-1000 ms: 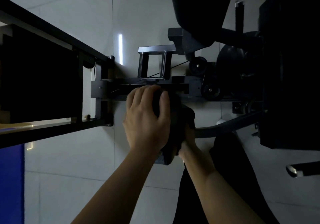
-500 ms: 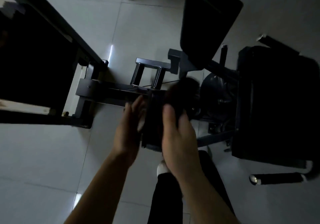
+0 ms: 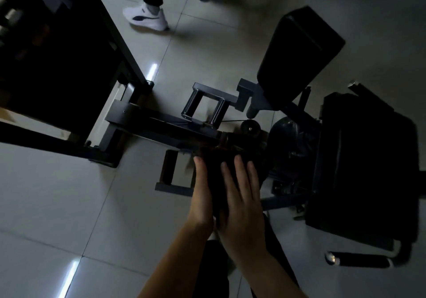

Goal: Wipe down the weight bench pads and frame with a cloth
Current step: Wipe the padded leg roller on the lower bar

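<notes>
Spans the frame from nine to three o'clock: weight bench frame (image 3: 161,127), long axis running low-left to right toward the dark seat pad (image 3: 366,164) at three, with the angled back pad (image 3: 299,51) pointing up toward one o'clock. At centre, dark cloth (image 3: 216,171), sandwiched between left hand (image 3: 201,196) and right hand (image 3: 242,208), both flat, fingers straight and pointing to twelve, pressed together on the fabric just below the rail. Probably refolding for a clean face; best to keep the fold flat, then stroke along the rail's length rather than across. At eleven, someone's white sneaker (image 3: 147,17) on the floor tiles (image 3: 57,205).
</notes>
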Motion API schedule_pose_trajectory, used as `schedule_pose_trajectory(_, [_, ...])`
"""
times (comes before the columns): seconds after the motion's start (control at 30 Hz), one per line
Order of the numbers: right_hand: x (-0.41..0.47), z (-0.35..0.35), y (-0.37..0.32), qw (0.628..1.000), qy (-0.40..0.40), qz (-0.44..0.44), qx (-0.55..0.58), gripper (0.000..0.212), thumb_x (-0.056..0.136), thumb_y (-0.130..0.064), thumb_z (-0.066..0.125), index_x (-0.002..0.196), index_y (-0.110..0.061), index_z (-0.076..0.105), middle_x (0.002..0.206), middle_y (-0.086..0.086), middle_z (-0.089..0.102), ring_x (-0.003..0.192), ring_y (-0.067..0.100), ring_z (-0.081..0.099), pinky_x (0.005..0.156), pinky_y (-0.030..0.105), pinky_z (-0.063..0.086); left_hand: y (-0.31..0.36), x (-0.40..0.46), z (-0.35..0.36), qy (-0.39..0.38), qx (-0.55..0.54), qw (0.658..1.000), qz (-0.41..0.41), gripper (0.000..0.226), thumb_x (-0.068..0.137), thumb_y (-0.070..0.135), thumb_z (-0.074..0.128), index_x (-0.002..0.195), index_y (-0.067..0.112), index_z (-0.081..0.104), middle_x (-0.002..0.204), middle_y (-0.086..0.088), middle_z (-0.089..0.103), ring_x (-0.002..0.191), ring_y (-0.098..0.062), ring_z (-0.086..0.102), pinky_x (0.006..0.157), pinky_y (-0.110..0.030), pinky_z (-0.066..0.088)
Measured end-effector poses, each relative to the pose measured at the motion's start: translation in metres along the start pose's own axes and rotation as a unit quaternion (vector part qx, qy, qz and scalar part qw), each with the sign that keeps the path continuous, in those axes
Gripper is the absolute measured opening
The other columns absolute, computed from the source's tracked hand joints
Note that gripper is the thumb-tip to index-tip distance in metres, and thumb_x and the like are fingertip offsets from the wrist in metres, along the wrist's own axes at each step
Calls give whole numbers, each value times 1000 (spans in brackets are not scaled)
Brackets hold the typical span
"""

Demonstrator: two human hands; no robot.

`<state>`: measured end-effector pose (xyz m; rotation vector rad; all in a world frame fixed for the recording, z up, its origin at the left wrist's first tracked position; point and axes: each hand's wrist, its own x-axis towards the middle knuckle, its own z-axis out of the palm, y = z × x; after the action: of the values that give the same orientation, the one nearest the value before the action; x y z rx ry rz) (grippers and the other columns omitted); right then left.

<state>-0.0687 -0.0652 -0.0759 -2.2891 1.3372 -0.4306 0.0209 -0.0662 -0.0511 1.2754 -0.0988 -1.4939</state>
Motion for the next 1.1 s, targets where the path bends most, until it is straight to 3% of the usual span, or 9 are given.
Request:
schedule_pose_trajectory(0.13, [91,-14,4,995,-22,89,47,51,97,-45,28,136,-17,46,144,4,44,138,22,31,112,34,30,7,7,-6,-26,102,994,2,76,79,67,13,142,31,35,141,8,49,128,-6,46,105,-29,39])
schedule_pose_trajectory(0.23, [149,-27,16,951,-111,243,155,35,98,-36,39,114,-12,59,98,4,59,101,25,60,76,29,44,8,10,-5,-33,134,990,-6,73,80,67,12,145,35,28,145,11,42,133,-6,39,109,-28,34])
schedule_pose_trajectory(0.37, [146,-28,29,925,-79,261,263,31,98,-35,42,110,-13,61,88,-4,58,85,15,57,67,22,41,14,20,4,17,208,978,3,53,95,49,17,142,30,33,141,6,44,129,-10,42,112,-34,33])
schedule_pose_trajectory(0.57, [152,-46,77,747,1,435,503,37,95,-38,49,119,-12,60,106,5,67,97,21,65,93,40,51,58,76,46,141,340,917,154,52,86,61,40,134,39,36,134,3,46,113,-11,52,97,-39,47])
schedule_pose_trajectory(0.63, [160,-78,94,772,111,392,487,31,96,-35,49,114,-13,62,105,5,67,97,19,65,90,35,52,79,104,74,134,388,889,200,46,90,49,47,134,38,38,136,6,43,113,-6,49,94,-32,46])
schedule_pose_trajectory(0.77, [206,-152,128,906,240,108,332,25,92,-37,43,104,-27,63,101,-11,65,98,0,62,84,17,48,100,165,134,106,403,879,231,44,94,35,48,136,30,39,140,4,43,122,-8,44,101,-32,41])
schedule_pose_trajectory(0.87, [266,-157,180,992,99,-16,81,53,93,-40,35,131,-7,52,136,13,51,129,29,45,108,37,34,114,210,174,107,317,914,229,39,98,35,39,135,25,42,139,3,46,120,-6,44,102,-24,39])
schedule_pose_trajectory(0.97, [302,-134,213,990,-32,-96,-99,57,93,-47,29,145,-24,30,155,5,27,144,26,20,110,56,28,136,246,203,106,207,955,184,44,100,41,28,140,24,37,145,6,39,131,-7,36,111,-34,30])
schedule_pose_trajectory(1.1, [335,-127,216,980,-44,-147,-130,55,92,-43,35,144,-27,33,154,4,30,144,25,22,107,55,29,152,288,223,23,164,978,128,59,98,51,14,140,19,39,133,5,50,124,-7,45,90,-15,38])
